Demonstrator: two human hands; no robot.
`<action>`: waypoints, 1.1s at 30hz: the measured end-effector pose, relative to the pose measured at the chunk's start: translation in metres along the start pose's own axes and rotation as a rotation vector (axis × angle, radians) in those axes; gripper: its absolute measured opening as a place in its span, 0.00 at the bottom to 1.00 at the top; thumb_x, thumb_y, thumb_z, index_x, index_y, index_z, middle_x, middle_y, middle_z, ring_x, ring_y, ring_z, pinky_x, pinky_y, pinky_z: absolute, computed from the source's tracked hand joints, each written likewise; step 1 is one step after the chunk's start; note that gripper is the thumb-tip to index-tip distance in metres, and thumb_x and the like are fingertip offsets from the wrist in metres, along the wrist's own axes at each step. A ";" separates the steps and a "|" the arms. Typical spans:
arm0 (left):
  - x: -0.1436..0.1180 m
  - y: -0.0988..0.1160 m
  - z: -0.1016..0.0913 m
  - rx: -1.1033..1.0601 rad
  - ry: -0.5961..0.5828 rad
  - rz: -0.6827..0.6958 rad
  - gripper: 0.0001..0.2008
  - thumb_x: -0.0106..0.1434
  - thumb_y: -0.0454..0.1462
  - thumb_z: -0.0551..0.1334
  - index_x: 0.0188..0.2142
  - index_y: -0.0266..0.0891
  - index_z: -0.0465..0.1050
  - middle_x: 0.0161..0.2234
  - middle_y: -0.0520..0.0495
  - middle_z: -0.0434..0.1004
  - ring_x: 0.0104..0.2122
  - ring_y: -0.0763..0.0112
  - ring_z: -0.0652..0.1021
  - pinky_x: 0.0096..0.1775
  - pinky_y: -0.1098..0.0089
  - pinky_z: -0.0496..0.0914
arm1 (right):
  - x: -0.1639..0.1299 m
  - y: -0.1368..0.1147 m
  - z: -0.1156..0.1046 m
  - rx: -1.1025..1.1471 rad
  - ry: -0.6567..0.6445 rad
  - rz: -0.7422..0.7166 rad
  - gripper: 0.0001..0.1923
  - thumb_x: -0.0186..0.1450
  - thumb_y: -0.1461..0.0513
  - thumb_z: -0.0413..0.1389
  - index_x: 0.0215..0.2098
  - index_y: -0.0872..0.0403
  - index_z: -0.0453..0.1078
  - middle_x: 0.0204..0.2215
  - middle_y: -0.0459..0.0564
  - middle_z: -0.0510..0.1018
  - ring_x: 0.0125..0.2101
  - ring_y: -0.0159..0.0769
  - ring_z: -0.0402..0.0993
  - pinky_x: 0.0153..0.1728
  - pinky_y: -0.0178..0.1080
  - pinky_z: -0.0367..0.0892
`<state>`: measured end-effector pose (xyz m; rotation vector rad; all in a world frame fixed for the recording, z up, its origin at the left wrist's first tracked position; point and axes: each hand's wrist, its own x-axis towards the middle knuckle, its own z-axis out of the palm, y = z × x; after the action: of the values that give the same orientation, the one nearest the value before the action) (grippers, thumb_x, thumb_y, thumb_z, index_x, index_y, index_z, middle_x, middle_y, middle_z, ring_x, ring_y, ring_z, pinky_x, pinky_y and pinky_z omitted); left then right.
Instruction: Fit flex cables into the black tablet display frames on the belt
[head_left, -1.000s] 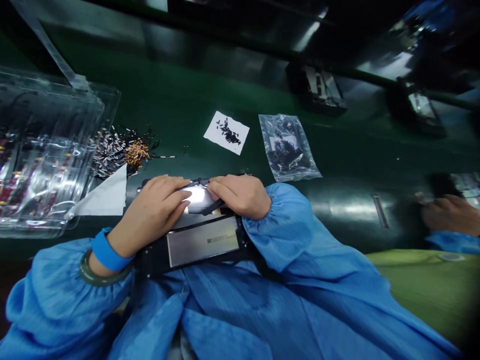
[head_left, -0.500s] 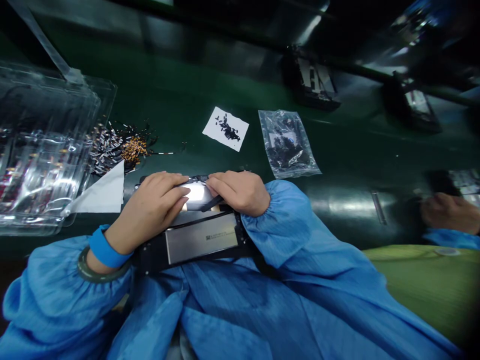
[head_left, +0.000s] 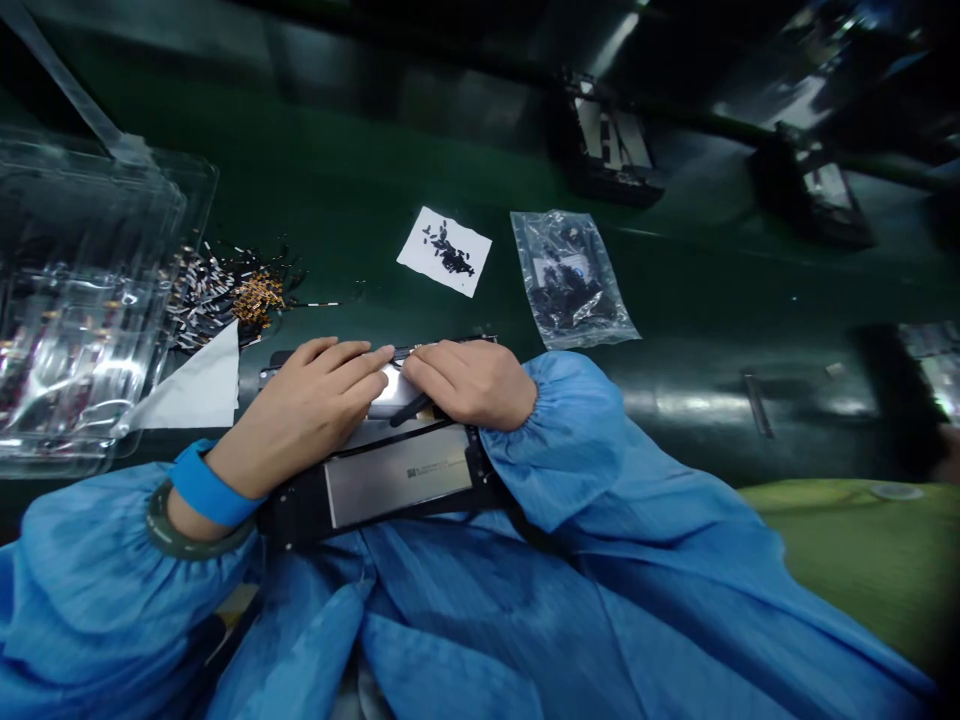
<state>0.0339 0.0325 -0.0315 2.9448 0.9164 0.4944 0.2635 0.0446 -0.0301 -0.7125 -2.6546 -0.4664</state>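
Left hand [head_left: 315, 405] and right hand [head_left: 469, 382] press fingers flat on device [head_left: 390, 470], grasping nothing; label print unreadable. Open table [head_left: 360, 200] beyond.

Flat black open device [head_left: 390, 480], silver panel, at table edge

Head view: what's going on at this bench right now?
A person in blue sleeves has both hands on an opened black device at the near edge of the green bench. The left hand and the right hand press their fingertips together on its upper part, above a silver rectangular panel. A white slip with small black parts and a clear bag of parts lie beyond; clear plastic trays sit to the left.
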 end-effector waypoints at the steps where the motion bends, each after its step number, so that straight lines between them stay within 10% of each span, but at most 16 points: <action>1: 0.000 0.000 0.000 -0.011 0.002 -0.005 0.11 0.68 0.32 0.52 0.44 0.34 0.71 0.54 0.38 0.74 0.52 0.52 0.74 0.49 0.52 0.70 | 0.000 -0.001 -0.001 -0.021 0.022 0.005 0.17 0.73 0.63 0.43 0.38 0.57 0.73 0.28 0.49 0.79 0.27 0.32 0.71 0.24 0.39 0.58; 13: 0.001 -0.001 -0.001 0.021 -0.070 -0.001 0.21 0.64 0.27 0.53 0.56 0.33 0.68 0.55 0.38 0.73 0.52 0.51 0.73 0.48 0.55 0.70 | -0.012 -0.007 -0.032 0.098 -0.246 0.262 0.14 0.70 0.68 0.47 0.45 0.55 0.75 0.35 0.49 0.80 0.30 0.32 0.72 0.23 0.37 0.53; 33: 0.004 0.009 -0.007 0.129 -0.115 -0.005 0.21 0.65 0.27 0.51 0.56 0.29 0.69 0.57 0.36 0.72 0.53 0.48 0.73 0.48 0.51 0.71 | -0.024 -0.004 -0.020 -0.083 -0.017 0.135 0.12 0.70 0.69 0.49 0.43 0.57 0.75 0.35 0.47 0.82 0.29 0.30 0.73 0.26 0.36 0.59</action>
<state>0.0400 0.0264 -0.0228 3.0461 0.9775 0.2721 0.2855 0.0232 -0.0235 -0.9177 -2.5939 -0.5374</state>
